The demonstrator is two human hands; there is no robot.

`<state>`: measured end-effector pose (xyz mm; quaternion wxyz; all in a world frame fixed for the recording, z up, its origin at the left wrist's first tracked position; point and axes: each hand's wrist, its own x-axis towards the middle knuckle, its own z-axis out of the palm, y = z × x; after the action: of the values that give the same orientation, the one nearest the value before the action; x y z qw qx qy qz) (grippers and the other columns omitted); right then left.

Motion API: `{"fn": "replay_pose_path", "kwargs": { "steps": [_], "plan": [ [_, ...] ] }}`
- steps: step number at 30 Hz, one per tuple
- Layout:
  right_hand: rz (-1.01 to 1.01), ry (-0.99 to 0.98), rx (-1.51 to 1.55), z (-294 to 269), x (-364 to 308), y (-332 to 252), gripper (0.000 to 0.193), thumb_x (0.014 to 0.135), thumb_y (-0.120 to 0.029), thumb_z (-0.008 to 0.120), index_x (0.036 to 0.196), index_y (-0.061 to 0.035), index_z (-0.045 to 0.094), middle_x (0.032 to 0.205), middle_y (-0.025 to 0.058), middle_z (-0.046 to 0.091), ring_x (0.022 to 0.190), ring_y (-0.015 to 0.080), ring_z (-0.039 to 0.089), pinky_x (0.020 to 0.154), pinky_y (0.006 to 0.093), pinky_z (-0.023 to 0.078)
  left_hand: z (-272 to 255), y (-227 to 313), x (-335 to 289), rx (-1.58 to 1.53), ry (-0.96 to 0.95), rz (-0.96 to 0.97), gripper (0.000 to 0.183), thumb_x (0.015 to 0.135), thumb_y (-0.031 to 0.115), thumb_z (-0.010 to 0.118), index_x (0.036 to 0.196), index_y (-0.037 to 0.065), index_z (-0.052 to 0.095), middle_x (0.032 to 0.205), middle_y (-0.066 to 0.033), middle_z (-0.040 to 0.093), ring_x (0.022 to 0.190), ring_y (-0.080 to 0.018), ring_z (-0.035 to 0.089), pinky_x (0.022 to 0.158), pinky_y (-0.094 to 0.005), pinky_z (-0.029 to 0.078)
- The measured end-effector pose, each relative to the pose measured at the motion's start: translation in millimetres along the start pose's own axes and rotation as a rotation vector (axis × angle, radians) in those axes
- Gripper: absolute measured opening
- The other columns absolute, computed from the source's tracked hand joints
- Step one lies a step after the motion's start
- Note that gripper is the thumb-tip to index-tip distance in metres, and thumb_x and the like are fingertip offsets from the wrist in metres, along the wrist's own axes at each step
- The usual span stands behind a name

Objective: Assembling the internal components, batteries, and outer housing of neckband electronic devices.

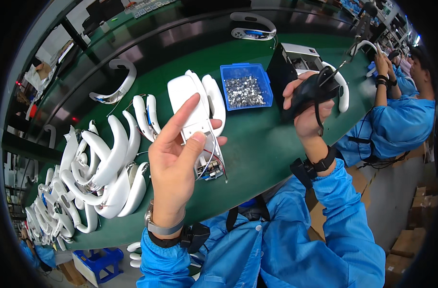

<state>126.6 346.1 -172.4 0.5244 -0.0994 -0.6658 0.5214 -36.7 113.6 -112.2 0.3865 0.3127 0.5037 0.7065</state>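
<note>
My left hand (171, 168) is closed around a white plastic housing (183, 91), with the index finger stretched along it and the thumb over its lower part. At the housing's near end, a small circuit board (210, 169) and thin loose wires are exposed. My right hand (309, 117) wraps round a dark hand tool (306, 96) with a metal hanger and a black cord at its upper end. The tool's working tip cannot be made out. Behind the housing lie more white curved shells (214, 103).
Left of my hand, curved white shells (103, 163) lie heaped. A blue bin (250, 106) holds small metal parts (245, 89). A black box (282, 69) with a light top stands beside my right hand. At the right, a person in blue (401, 122) works at the green bench (257, 153).
</note>
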Motion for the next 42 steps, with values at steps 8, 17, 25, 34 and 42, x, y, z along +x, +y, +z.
{"fn": "replay_pose_path", "kwargs": {
  "steps": [8, 17, 25, 34, 42],
  "plan": [
    [0.038, 0.041, -0.072, -9.0, -1.0, 31.3, 0.095, 0.079, -0.09, 0.043, 0.12, -0.0048, 0.05, 0.085, 0.0124, 0.063, 0.061, 0.0129, 0.058, 0.057, 0.0245, 0.046, 3.8, -6.1, -1.6, 0.039, 0.02, 0.056, 0.028, 0.101, 0.007, 0.05, 0.123, -0.005, 0.063, 0.116, -0.0153, 0.068, 0.097, -0.0213, 0.07, 0.08, -0.0299, 0.057],
    [0.041, -0.012, 0.274, 36.6, 38.3, -69.6, 0.081, 0.093, -0.077, 0.03, 0.121, -0.0032, 0.049, 0.083, 0.015, 0.063, 0.055, 0.0183, 0.057, 0.052, 0.0305, 0.047, 12.4, -5.4, -4.5, 0.127, -0.026, 0.024, 0.02, 0.096, 0.003, 0.058, 0.111, -0.001, 0.07, 0.112, -0.0076, 0.059, 0.098, -0.0157, 0.065, 0.08, -0.0261, 0.051],
    [0.008, -0.246, 0.523, 95.2, 60.6, -157.7, 0.083, 0.093, -0.076, 0.026, 0.127, -0.0037, 0.047, 0.086, 0.0131, 0.06, 0.054, 0.0172, 0.058, 0.051, 0.0318, 0.047, 10.7, -7.5, -6.7, 0.327, -0.046, 0.101, 0.029, 0.084, 0.006, 0.078, 0.112, 0.002, 0.073, 0.102, -0.0051, 0.063, 0.09, -0.0128, 0.064, 0.079, -0.026, 0.052],
    [0.039, -0.18, 0.667, 108.6, 54.9, -157.9, 0.086, 0.093, -0.078, 0.023, 0.125, -0.0024, 0.047, 0.08, 0.014, 0.06, 0.051, 0.0196, 0.056, 0.05, 0.0343, 0.048, 4.6, -14.6, -5.5, 0.38, 0.003, 0.101, 0.017, 0.085, 0.006, 0.078, 0.097, -0.002, 0.068, 0.095, -0.0063, 0.067, 0.085, -0.0149, 0.07, 0.077, -0.0266, 0.056],
    [-0.069, -0.379, 0.597, 116.4, 51.6, -155.1, 0.093, 0.089, -0.085, 0.025, 0.119, 0.0003, 0.047, 0.073, 0.0173, 0.061, 0.047, 0.017, 0.057, 0.045, 0.0277, 0.05, 10.0, -7.0, -6.3, 0.466, 0.017, 0.108, 0.018, 0.082, 0.01, 0.081, 0.093, 0.0, 0.071, 0.103, -0.0056, 0.058, 0.084, -0.0142, 0.059, 0.075, -0.0281, 0.049]
  ]
}}
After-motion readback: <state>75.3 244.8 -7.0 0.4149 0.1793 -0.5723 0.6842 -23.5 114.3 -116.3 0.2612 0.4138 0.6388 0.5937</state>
